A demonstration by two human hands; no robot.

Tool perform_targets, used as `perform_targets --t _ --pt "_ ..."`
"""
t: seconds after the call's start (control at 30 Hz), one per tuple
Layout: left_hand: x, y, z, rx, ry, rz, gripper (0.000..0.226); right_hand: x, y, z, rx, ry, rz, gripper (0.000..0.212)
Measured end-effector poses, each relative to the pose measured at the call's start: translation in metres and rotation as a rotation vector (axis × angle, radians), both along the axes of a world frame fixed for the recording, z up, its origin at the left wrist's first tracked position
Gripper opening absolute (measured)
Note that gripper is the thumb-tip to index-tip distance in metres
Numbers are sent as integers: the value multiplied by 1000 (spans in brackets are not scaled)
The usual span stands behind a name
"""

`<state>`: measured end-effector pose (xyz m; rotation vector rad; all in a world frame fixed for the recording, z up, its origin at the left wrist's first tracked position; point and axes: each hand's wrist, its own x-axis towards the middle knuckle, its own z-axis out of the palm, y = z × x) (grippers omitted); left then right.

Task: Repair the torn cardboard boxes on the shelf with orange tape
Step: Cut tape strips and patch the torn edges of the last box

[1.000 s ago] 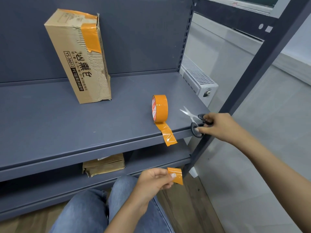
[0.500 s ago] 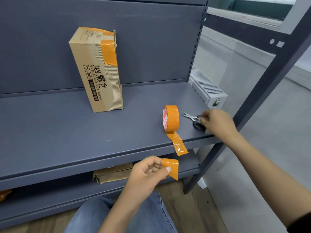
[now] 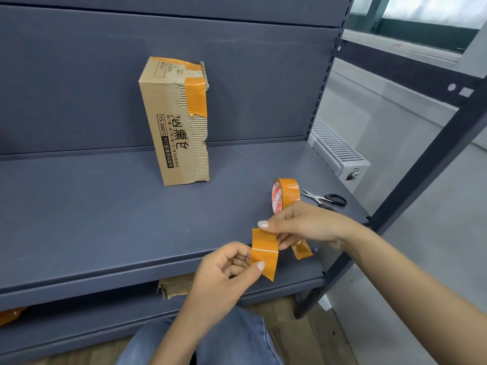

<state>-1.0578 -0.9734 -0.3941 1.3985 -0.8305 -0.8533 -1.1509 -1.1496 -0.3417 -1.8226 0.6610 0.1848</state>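
The right hand (image 3: pixel 303 227) has left the scissors (image 3: pixel 325 199) beside the tape roll (image 3: pixel 286 193) and joined the left hand (image 3: pixel 232 267); both now pinch the cut tape strip (image 3: pixel 264 252). Next, likely, the torn box (image 3: pixel 175 122).

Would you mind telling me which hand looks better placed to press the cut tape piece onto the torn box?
Probably the left hand: it pinches the cut tape piece from the side nearer the torn box. The right hand pinches its upper edge, farther from the box.
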Motion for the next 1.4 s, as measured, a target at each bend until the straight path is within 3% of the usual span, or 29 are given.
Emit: perform_targets --t 0.17,0.43,0.53,0.63,0.77,0.9,1.13,1.33,1.4 --pt "14 7 0 35 -18 52 7 22 4 10 23 -75 26 7" --pt "44 7 12 51 29 216 4 50 16 47 -264 -378 -27 4" --pt "65 -2 29 60 150 251 15 60 20 62 -450 -481 -48 7" --pt "85 -16 46 49 442 274 35 67 24 76 -583 -591 -56 9" --pt "107 -29 57 4 573 373 27 80 25 85 -691 -675 -111 15" --pt "118 -30 54 -99 548 480 21 87 12 103 -677 -735 -213 15" --pt "96 -36 67 -299 291 420 47 100 4 113 -622 -791 -310 15" --pt "102 -57 77 -340 282 394 44 107 7 108 -462 -869 -338 8" --pt "107 -59 77 -373 303 440 32 110 7 105 -414 -895 -360 7"
